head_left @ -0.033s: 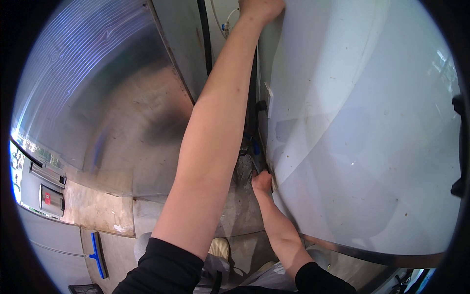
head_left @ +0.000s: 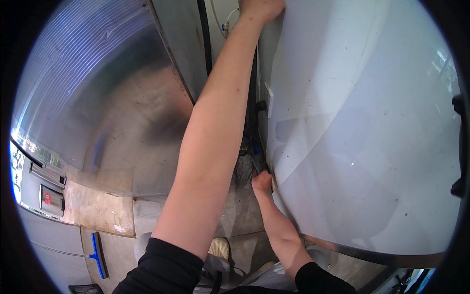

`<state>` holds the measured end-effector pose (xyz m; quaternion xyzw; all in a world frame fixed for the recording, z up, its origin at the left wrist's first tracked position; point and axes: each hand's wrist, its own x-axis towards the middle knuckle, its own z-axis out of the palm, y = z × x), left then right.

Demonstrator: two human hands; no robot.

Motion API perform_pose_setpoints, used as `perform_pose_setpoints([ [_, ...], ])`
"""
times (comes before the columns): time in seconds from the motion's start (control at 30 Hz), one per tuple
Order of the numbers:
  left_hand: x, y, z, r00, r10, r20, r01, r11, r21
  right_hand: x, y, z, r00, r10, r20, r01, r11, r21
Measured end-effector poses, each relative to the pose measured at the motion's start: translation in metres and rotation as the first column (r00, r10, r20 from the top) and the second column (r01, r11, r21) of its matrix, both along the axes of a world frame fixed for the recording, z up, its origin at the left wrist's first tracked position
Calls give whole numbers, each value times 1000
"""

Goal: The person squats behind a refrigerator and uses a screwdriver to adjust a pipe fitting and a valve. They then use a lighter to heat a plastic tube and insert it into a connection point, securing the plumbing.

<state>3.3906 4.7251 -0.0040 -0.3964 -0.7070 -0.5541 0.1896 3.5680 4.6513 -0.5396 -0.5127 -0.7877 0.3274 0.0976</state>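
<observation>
left hand point(head_left: 263, 8) high, right hand point(head_left: 262, 182) beside panel point(head_left: 352, 147)

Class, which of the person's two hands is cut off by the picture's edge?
The left hand: the top edge cuts it off, whereas the right hand lies wholly inside the picture, lower down beside the white panel.

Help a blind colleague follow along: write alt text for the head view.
A person's bare arms stretch along a narrow gap between a shiny metal panel and a glossy white panel. The left hand is at the picture's top edge, partly cut off; the right hand is low, near dark pipes. A blue-headed squeegee is at lower left.
</observation>
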Motion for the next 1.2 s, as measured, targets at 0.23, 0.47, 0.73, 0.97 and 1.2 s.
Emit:
perform_pose_setpoints([
  [0.23,1,0,-7,998,-40,52,40,999,7,24,-30,3,985,-81,-150,100,988,121],
  [0.47,-20,7,-7,996,-75,38,73,996,42,106,-110,50,956,-194,-220,159,973,-168],
  [0.73,-26,0,-21,999,-26,22,26,1000,-5,225,-122,175,954,-1,-301,-92,951,-296],
  [0.97,-12,-3,-11,998,-60,10,60,998,3,250,-114,243,881,99,-462,-283,894,-349],
  [1.2,-20,1,-14,996,-80,-49,81,997,13,252,-112,245,887,80,-455,-296,855,-426],
])
